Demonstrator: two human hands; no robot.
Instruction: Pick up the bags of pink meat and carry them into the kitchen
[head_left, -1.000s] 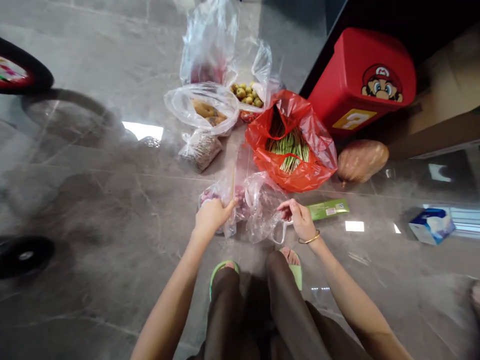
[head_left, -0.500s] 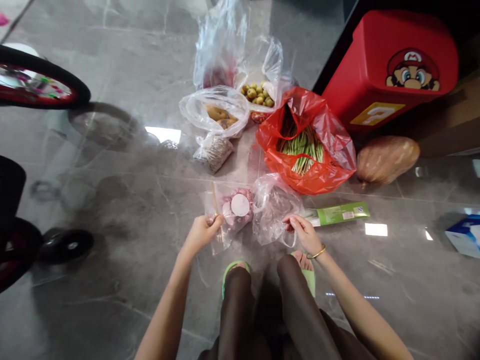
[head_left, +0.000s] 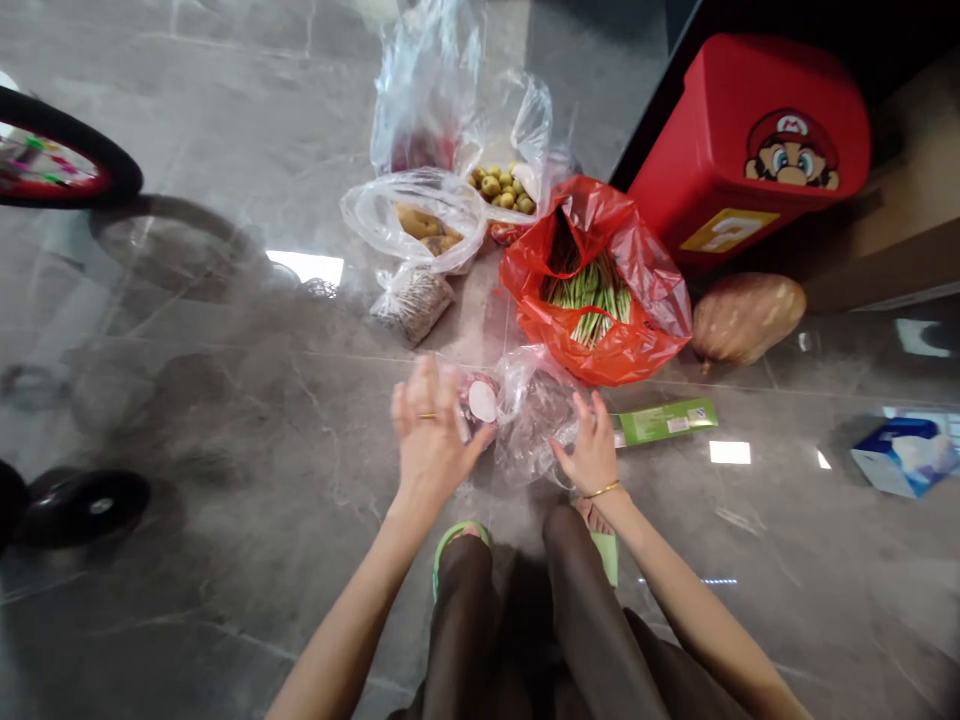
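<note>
Wheel (head_left: 60, 160): cut off by left edge, blurred. Small clear bag (head_left: 480, 400): largely hidden behind left hand (head_left: 431, 440); contents too indistinct to identify. Tall clear bag (head_left: 427, 90): top cropped by upper edge, dark red contents unclear.

Both my arms reach forward from the bottom of the frame, bare forearms converging toward centre. My left hand (head_left: 429, 432) is lifted, fingers spread open, back facing the camera, ring on one finger. My right hand (head_left: 592, 450) sits lower at centre right, fingers loosely extended, bangle at the wrist. Knees bent below, squatting.
</note>
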